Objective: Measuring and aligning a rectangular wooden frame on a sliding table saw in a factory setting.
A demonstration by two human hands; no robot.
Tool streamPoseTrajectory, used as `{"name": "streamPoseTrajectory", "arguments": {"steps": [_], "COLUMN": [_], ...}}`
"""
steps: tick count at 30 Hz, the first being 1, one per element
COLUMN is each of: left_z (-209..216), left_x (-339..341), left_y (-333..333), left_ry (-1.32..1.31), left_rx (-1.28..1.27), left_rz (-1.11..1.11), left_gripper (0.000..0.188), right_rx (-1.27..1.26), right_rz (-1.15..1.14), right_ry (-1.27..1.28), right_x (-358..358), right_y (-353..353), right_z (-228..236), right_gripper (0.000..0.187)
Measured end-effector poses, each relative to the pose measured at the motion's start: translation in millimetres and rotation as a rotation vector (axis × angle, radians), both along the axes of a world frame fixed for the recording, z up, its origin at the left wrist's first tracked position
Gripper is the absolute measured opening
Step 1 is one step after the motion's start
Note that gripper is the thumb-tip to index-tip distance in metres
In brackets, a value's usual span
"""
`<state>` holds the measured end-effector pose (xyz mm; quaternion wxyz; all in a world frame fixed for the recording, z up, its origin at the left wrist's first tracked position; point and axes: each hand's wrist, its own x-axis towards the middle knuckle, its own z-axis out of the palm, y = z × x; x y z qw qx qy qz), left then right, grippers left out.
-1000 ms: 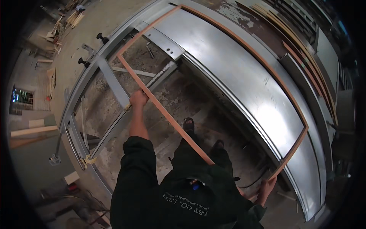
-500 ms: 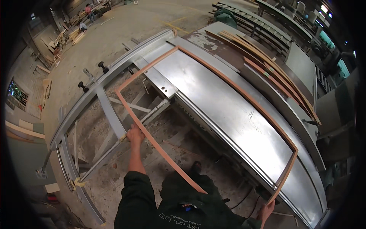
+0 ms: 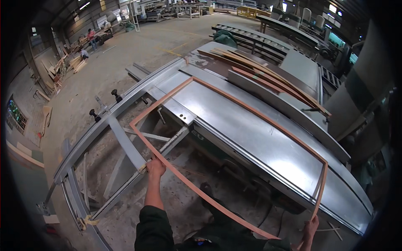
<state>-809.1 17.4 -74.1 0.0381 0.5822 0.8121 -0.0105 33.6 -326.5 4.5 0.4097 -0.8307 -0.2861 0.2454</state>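
Note:
A large rectangular frame of thin reddish-brown wood (image 3: 211,202) slants across the shiny metal table (image 3: 238,134) of what looks like a sliding table saw. Its far side lies over the metal surface; its near long side hangs out over the gap in front of my body. My left hand (image 3: 155,166) is closed round that near side towards its left end, beside the end of a grey crossbar (image 3: 127,144). At the lower right, my right hand (image 3: 310,229) grips the short right side. The near right corner is partly hidden by my arm.
A curved-looking grey rail (image 3: 79,148) with two black knobs (image 3: 116,96) borders the left. Long wooden strips (image 3: 268,71) lie on a surface beyond the metal table. Roller conveyors (image 3: 255,38) stand farther back. Two people (image 3: 91,37) are at the far left among timber.
My view has tilted up, showing more of the workshop behind. Both hands keep their grip on the wooden frame, and more of its near side now shows in front of me.

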Motion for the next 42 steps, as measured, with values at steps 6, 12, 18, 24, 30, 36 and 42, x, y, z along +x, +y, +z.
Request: {"name": "streamPoseTrajectory", "arguments": {"steps": [6,12,18,24,30,36,42], "left_z": [27.2,112.2,159.1,176.0,182.2,137.3,84.3], "left_x": [123.3,285.3,352.4,417.1,453.7,529.9,616.2], "left_y": [-151.7,-190.9,-235.9,-335.4,-477.2,-619.7,-705.7], "left_ry": [-0.889,-2.192,-1.946,-1.343,-1.352,-1.114,-0.796], "left_rx": [0.323,0.591,0.813,1.128,1.479,1.726,1.414], "left_rz": [0.224,0.51,0.424,0.455,0.976,1.333,1.656], "left_gripper": [0.047,0.034,0.035,0.022,0.023,0.034,0.028], "right_rx": [-0.075,-0.053,0.285,0.493,0.397,0.309,0.024], "right_rz": [0.028,-0.01,-0.057,-0.032,0.314,0.784,1.098], "right_ry": [0.035,0.021,0.045,0.042,0.131,0.126,0.101], "right_x": [89.7,154.8,254.8,320.4,296.2,202.4,106.8], "right_y": [-57.0,-101.0,-133.4,-34.5,110.6,233.2,298.3], "right_z": [83.4,92.1,51.8,63.5,106.1,105.1,95.4], "right_gripper": [0.043,0.049,0.061,0.064,0.057,0.056,0.07]}}
